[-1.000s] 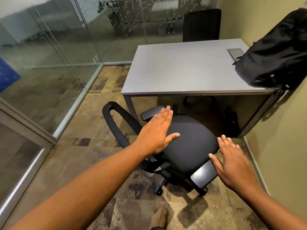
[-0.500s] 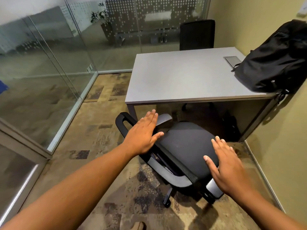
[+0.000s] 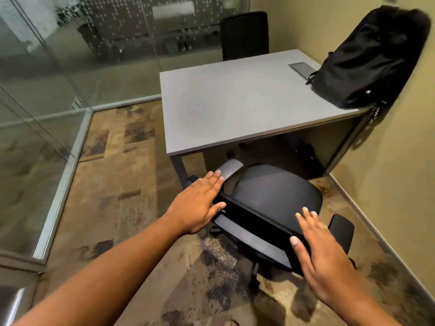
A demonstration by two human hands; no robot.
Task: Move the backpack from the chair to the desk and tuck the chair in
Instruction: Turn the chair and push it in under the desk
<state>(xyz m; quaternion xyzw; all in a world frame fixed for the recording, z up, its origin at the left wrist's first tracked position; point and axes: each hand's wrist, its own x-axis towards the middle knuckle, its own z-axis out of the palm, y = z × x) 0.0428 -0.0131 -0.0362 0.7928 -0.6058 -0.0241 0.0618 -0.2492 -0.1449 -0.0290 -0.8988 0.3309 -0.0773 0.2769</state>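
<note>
The black backpack (image 3: 367, 60) stands on the far right corner of the grey desk (image 3: 235, 102), leaning against the wall. The black office chair (image 3: 277, 189) stands just in front of the desk's near edge, its seat toward the desk and its backrest (image 3: 256, 220) toward me. My left hand (image 3: 197, 203) lies flat against the backrest's left end, by the grey armrest, with fingers straight. My right hand (image 3: 322, 255) rests on the backrest's right end, thumb on the near side and fingers over the top edge.
A second black chair (image 3: 244, 35) stands behind the desk. Glass partitions (image 3: 47, 102) run along the left and back. The yellow wall (image 3: 400, 172) is close on the right of the chair. A grey cable hatch (image 3: 301, 68) is set in the desk top.
The chair has swivelled so its backrest now faces me and its seat faces the desk. Both hands have shifted from above the seat onto the backrest's two ends.
</note>
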